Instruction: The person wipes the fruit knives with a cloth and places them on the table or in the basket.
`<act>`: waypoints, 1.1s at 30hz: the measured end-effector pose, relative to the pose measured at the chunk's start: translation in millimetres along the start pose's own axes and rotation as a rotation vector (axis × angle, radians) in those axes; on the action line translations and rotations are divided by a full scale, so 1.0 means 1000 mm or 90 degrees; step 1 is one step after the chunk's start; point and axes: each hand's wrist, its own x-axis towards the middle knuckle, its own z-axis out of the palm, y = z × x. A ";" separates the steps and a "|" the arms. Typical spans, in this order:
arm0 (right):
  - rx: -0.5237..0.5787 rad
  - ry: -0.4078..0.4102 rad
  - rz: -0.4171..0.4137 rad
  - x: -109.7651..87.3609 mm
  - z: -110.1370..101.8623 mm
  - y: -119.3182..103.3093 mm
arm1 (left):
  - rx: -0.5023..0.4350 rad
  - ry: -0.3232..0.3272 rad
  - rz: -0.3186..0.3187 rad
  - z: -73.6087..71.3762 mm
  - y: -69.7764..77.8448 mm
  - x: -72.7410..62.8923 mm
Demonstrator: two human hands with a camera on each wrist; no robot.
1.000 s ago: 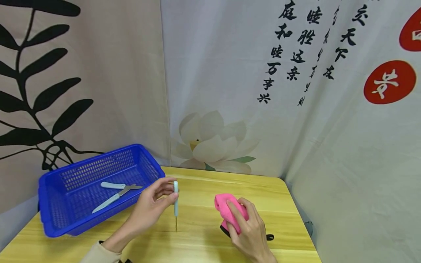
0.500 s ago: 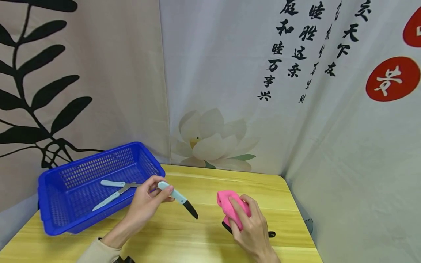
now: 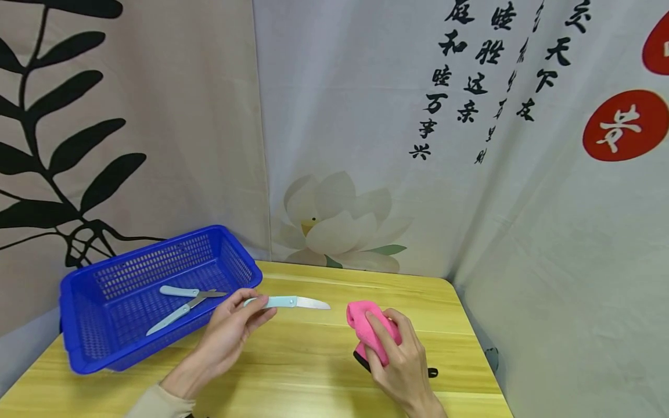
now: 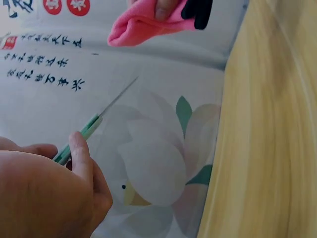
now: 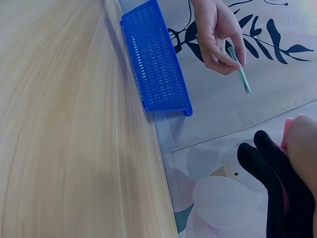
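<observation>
Between the thumb and fingers of my left hand [image 3: 230, 328], the pale blue handle of a knife [image 3: 295, 302] is pinched; its blade extends to the right of the grip, roughly level, with the tip apart from the pink cloth [image 3: 368, 325]. To the right of that grip, my right hand [image 3: 402, 360] clasps the cloth in a bunch, black trim [image 3: 360, 361] showing at its lower edge. Beneath both grips lies a yellow wood-grained table [image 3: 292, 366]. Left of my left-hand grip stands a blue basket [image 3: 141, 351], holding two further knives [image 3: 175, 319], blades overlapping. Beyond hangs a pale printed curtain [image 3: 340, 116].
</observation>
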 end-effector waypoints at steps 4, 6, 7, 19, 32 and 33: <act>0.008 0.009 -0.003 0.000 0.002 0.000 | -0.037 -0.015 -0.015 -0.001 -0.005 -0.001; 0.010 0.008 -0.003 0.000 0.002 0.000 | -0.050 -0.023 -0.023 -0.001 -0.008 -0.002; 0.011 0.007 -0.002 0.000 0.002 0.000 | -0.053 -0.025 -0.027 -0.001 -0.009 -0.002; 0.029 0.031 -0.025 0.010 0.005 -0.006 | 0.045 -0.145 -0.041 0.001 -0.018 -0.007; 0.041 0.025 -0.074 0.041 0.010 -0.027 | 0.239 -0.174 0.072 0.020 -0.018 -0.020; 0.038 0.021 -0.084 0.043 0.011 -0.029 | 0.253 -0.177 0.081 0.022 -0.018 -0.021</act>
